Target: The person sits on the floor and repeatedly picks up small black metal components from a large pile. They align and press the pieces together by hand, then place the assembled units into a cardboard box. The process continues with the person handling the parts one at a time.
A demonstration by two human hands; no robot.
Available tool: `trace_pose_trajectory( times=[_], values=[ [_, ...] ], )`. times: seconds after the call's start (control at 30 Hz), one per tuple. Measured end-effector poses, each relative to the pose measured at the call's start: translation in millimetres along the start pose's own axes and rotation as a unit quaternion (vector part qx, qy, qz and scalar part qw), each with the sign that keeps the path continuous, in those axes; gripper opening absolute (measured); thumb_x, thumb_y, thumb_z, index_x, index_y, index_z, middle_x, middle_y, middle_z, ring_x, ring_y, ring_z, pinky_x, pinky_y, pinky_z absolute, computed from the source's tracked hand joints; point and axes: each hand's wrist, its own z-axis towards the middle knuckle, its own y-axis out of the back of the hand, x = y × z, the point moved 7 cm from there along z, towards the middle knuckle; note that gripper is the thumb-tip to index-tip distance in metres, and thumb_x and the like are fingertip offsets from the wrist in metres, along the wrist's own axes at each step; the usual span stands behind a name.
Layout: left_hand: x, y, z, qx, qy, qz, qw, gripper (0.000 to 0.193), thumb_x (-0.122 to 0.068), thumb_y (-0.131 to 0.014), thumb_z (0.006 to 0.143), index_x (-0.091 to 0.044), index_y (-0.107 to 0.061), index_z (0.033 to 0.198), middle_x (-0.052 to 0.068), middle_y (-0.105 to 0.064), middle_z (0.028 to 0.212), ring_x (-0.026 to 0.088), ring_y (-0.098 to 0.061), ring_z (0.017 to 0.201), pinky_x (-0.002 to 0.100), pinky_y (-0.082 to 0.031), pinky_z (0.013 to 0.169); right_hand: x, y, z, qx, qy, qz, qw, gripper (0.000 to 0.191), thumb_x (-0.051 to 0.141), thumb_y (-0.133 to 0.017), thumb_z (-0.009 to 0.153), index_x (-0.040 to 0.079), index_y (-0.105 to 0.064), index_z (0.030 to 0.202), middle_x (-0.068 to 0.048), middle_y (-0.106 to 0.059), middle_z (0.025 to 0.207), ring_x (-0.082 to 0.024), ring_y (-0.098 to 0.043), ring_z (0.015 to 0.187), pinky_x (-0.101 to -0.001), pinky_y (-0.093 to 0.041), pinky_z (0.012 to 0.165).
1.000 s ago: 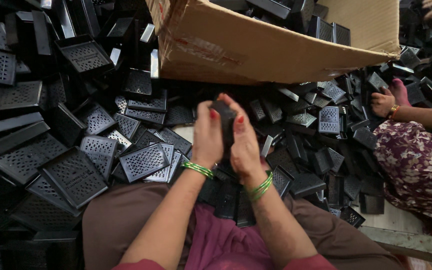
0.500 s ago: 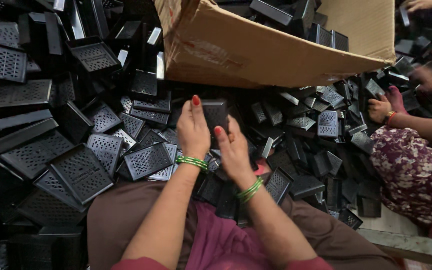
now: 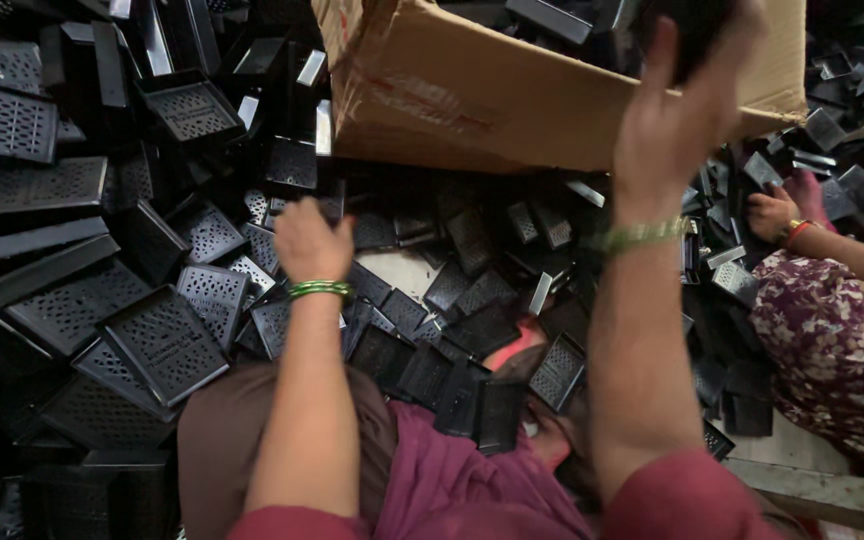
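Over a heap of black perforated plastic parts (image 3: 167,335), the right hand (image 3: 677,110) is raised with its grip clamped on one black piece (image 3: 697,30) beside the cardboard box (image 3: 512,100), apparently dropping it in, while the left hand (image 3: 310,245) curls among small parts (image 3: 422,300), its grip unclear.

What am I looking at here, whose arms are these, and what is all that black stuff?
The picture comes from a camera worn on a person's head, looking down at their own two bare arms. The left hand reaches down into a heap of black perforated plastic parts. The right hand is raised at the cardboard box, with a dark piece at its fingers; its grip is hard to make out. At the right edge, another person's hand works in the same heap.
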Motion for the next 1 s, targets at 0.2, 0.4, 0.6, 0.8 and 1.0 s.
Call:
trace_pose_trajectory(
  times=[0.2,0.4,0.6,0.8,1.0],
  values=[
    [6.1,-38.4,-0.6,-0.015,0.057,0.124,0.991,0.073,-0.035,-0.094,0.059,-0.003,-0.058,0.114,0.023,-0.052,0.132,0.040,-0.048,0.125,0.049,-0.040,0.104,13.1,-17.0,-36.2,-0.045,0.043,0.044,0.997,0.015,0.014,-0.064,0.115,0.005,-0.063,0.127,-0.008,-0.069,0.124,-0.022,-0.066,0.112,-0.0334,-0.056,0.100],
    [17.0,-46.2,0.5,-0.111,0.051,0.234,0.965,0.047,-0.023,-0.076,0.080,-0.009,-0.057,0.121,0.016,-0.053,0.138,0.034,-0.048,0.130,0.050,-0.036,0.110,15.0,-148.8,-209.6,0.293,-0.043,0.043,0.954,0.041,0.034,-0.071,0.094,0.003,-0.067,0.120,-0.021,-0.068,0.118,-0.041,-0.063,0.110,-0.0491,-0.051,0.094],
    [19.6,-52.3,8.9,-0.083,0.043,0.198,0.976,0.015,-0.013,-0.061,0.091,-0.012,-0.060,0.106,0.010,-0.058,0.118,0.030,-0.054,0.112,0.050,-0.039,0.102,-5.8,-229.5,-265.8,0.343,-0.064,-0.083,0.934,0.068,0.046,-0.082,0.073,-0.003,-0.063,0.116,-0.029,-0.065,0.110,-0.045,-0.060,0.104,-0.0528,-0.047,0.092],
    [14.9,-41.5,13.1,-0.082,0.027,0.177,0.980,0.020,-0.016,-0.070,0.087,-0.012,-0.062,0.104,0.009,-0.057,0.115,0.029,-0.054,0.112,0.049,-0.039,0.101,-10.2,-224.7,-270.6,0.363,-0.008,-0.107,0.926,0.073,0.037,-0.083,0.062,0.000,-0.059,0.121,-0.025,-0.066,0.103,-0.042,-0.063,0.098,-0.0518,-0.050,0.086],
    [-12.2,-22.9,-3.3,-0.049,0.019,0.165,0.985,0.052,-0.034,-0.086,0.065,-0.006,-0.063,0.102,0.016,-0.056,0.120,0.035,-0.050,0.116,0.053,-0.037,0.099,-14.1,-162.6,-296.8,0.450,-0.009,-0.128,0.884,0.083,0.034,-0.082,0.061,-0.002,-0.054,0.130,-0.024,-0.066,0.099,-0.040,-0.065,0.090,-0.0503,-0.052,0.080]
  ],
)
